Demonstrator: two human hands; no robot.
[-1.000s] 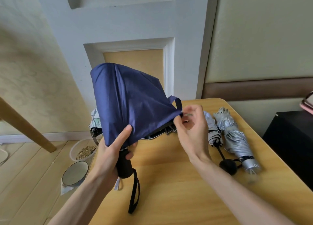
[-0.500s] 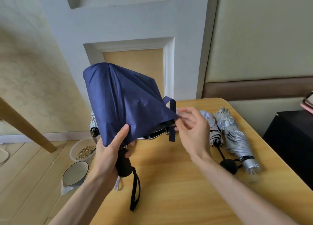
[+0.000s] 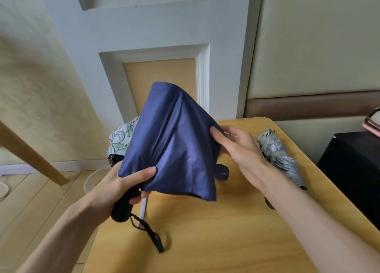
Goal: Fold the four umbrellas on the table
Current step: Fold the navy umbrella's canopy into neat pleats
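A navy blue umbrella [image 3: 172, 145] is held above the wooden table [image 3: 205, 231], its canopy hanging loose and half gathered. My left hand [image 3: 121, 188] grips its black handle, thumb pressed on the cloth; a black wrist strap dangles below. My right hand [image 3: 236, 145] pinches the canopy's right edge. A silver umbrella [image 3: 279, 157], rolled up, lies on the table at the right, partly hidden by my right forearm. A white umbrella with a green pattern [image 3: 121, 139] peeks out behind the blue one at the table's left edge.
A black cabinet [image 3: 353, 170] stands right of the table with a pink object [image 3: 372, 122] on it. A wooden leg [image 3: 30, 155] slants across the left. A white bowl [image 3: 92, 180] sits on the floor. The wall panel is close behind the table.
The blue canopy has swung to the right and turned, its tie strap dropping low. My right hand rose and shifted its pinch to a fold on the canopy's right edge.
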